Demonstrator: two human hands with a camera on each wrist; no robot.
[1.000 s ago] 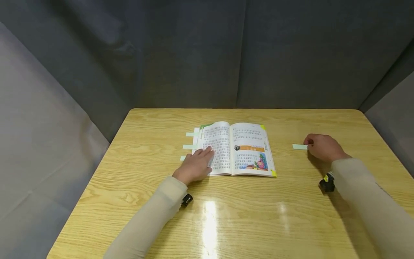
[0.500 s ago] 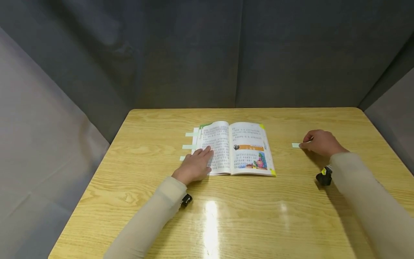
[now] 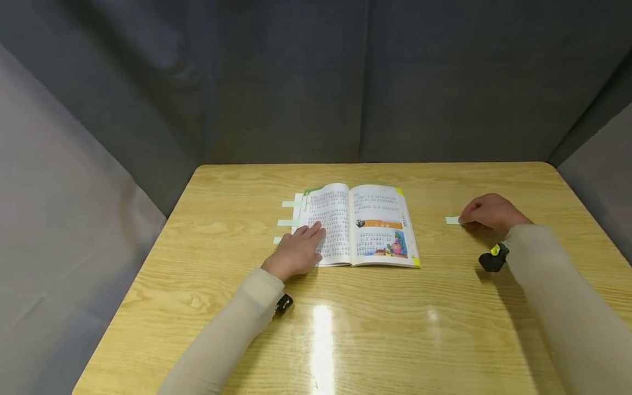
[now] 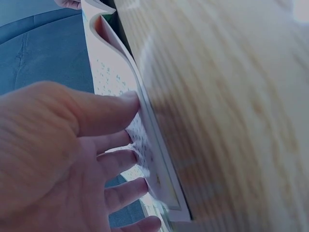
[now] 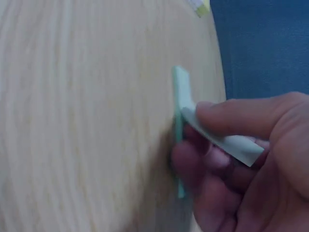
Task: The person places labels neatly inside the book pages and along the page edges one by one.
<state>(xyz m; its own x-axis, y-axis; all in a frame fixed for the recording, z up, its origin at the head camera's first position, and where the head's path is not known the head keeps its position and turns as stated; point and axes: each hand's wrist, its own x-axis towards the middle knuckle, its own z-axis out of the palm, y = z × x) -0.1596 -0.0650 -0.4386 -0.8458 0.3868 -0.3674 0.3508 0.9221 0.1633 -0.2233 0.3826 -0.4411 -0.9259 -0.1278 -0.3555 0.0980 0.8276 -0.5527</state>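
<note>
My right hand (image 3: pixel 494 213) pinches a pale green paper strip (image 5: pixel 239 149) that bends up from the pad (image 3: pixel 451 220) at its fingertips, one end of the pad showing to that hand's left. My left hand (image 3: pixel 294 253) grips nothing; its extended fingers rest on the open book (image 3: pixel 380 214), with pale green tabs (image 3: pixel 285 223) projecting to its left.

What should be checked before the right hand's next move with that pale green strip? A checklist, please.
1. Book lying open: ok.
2. Left hand on the left page: ok.
3. Right hand pinching the strip: ok.
4. Strip fully free of the pad: not ok, one end lies against it.
5. Tabs at the book's left edge firmly stuck: cannot tell.
</note>
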